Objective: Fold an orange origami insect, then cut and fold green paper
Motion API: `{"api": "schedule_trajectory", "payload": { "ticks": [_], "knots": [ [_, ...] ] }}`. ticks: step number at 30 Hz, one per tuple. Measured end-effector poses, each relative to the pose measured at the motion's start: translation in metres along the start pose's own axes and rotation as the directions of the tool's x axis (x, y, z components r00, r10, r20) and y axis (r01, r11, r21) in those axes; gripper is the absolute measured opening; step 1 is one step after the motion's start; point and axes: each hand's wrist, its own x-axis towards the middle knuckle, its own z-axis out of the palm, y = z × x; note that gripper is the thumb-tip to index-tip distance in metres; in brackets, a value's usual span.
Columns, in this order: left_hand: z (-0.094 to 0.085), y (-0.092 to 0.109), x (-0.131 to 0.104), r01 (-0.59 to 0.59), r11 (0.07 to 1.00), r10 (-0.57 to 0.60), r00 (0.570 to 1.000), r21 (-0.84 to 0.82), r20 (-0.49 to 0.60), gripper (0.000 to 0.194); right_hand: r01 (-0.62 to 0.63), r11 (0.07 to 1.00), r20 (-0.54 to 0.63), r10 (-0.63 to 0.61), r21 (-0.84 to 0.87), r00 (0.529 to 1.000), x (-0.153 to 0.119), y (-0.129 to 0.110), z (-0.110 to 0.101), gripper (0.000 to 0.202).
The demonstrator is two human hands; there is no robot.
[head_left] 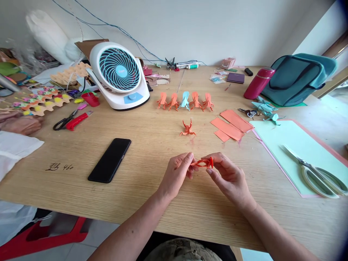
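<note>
Between both hands, just above the table's near part, is a small orange-red folded paper figure (201, 163). My left hand (176, 172) pinches its left end between thumb and fingers. At its right end, my right hand (230, 177) grips it with thumb and forefinger. Beyond the hands lies another orange folded paper figure (187, 128) with thin legs spread. Farther back stands a row of several folded figures, orange ones (195, 100) with a light blue one (185, 100) in the middle. Orange paper strips (231, 127) lie to the right of them.
A black phone (110, 160) lies left of my hands. Scissors (317, 174) rest on pale green paper sheets (282, 145) at right. A white fan (119, 76), a red utility knife (78, 120), a pink flask (259, 83) and a teal bag (293, 81) stand or lie farther back.
</note>
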Motion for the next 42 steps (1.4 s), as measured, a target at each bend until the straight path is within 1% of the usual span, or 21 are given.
{"api": "schedule_trajectory", "payload": {
  "ticks": [3,7,11,14,17,20,22,24,27,30,34,36,38,39,42],
  "knots": [
    [0.000,0.004,-0.003,-0.022,0.999,0.021,0.999,0.034,0.037,0.046,-0.008,1.000,0.024,0.008,0.017,1.000,0.001,-0.001,-0.003,0.013],
    [0.000,0.009,-0.005,-0.025,0.997,0.020,0.997,0.068,0.078,0.046,-0.039,0.997,0.065,0.035,0.073,0.997,0.003,-0.001,-0.006,0.012],
    [-0.002,0.009,-0.006,-0.029,0.999,0.026,0.995,0.025,0.101,0.049,-0.071,0.988,0.044,0.066,0.136,0.997,0.004,0.000,-0.007,0.012],
    [-0.001,0.008,-0.006,-0.033,0.999,0.036,0.990,-0.023,0.138,0.047,-0.059,0.983,0.017,0.057,0.176,0.998,0.002,0.001,-0.004,0.010],
    [0.002,0.007,-0.006,-0.022,0.995,0.039,0.985,-0.102,0.166,0.037,-0.019,0.981,-0.028,0.025,0.193,0.999,0.000,0.001,0.002,0.010],
    [0.006,0.004,-0.006,0.023,0.982,0.013,0.982,-0.188,0.190,0.026,0.022,0.988,-0.101,-0.006,0.152,0.995,-0.002,0.000,0.010,0.011],
    [0.010,-0.001,-0.006,0.039,0.978,0.006,0.977,-0.205,0.214,0.025,0.045,0.994,-0.158,-0.029,0.099,0.987,-0.003,0.001,0.014,0.013],
    [0.013,-0.006,-0.008,0.002,0.981,0.036,0.980,-0.192,0.193,0.025,0.061,0.998,-0.203,-0.053,0.033,0.978,-0.004,0.003,0.016,0.015],
    [0.019,-0.011,-0.010,-0.112,0.989,0.123,0.986,-0.098,0.114,0.019,0.080,0.994,-0.230,-0.095,-0.075,0.968,-0.006,0.006,0.018,0.018],
    [0.022,-0.012,-0.012,-0.192,0.981,0.192,0.979,-0.009,0.071,0.010,0.117,0.980,-0.217,-0.151,-0.163,0.964,-0.007,0.007,0.019,0.018],
    [0.018,-0.007,-0.012,-0.286,0.954,0.282,0.958,0.088,0.052,0.009,0.148,0.967,-0.163,-0.183,-0.206,0.970,-0.005,0.002,0.017,0.017],
    [0.015,-0.005,-0.012,-0.328,0.935,0.328,0.944,0.135,0.024,0.009,0.156,0.961,-0.139,-0.190,-0.227,0.972,-0.005,-0.001,0.015,0.021],
    [0.013,-0.004,-0.012,-0.334,0.931,0.339,0.941,0.144,-0.006,0.009,0.148,0.957,-0.150,-0.189,-0.248,0.970,-0.004,-0.003,0.012,0.023],
    [0.013,-0.004,-0.012,-0.320,0.938,0.324,0.946,0.133,-0.009,0.009,0.133,0.960,-0.164,-0.177,-0.246,0.970,-0.005,-0.003,0.011,0.020],
    [0.014,-0.006,-0.012,-0.251,0.965,0.248,0.968,0.075,0.046,0.013,0.069,0.988,-0.179,-0.093,-0.135,0.979,-0.007,-0.001,0.012,0.007]
  ]
}}
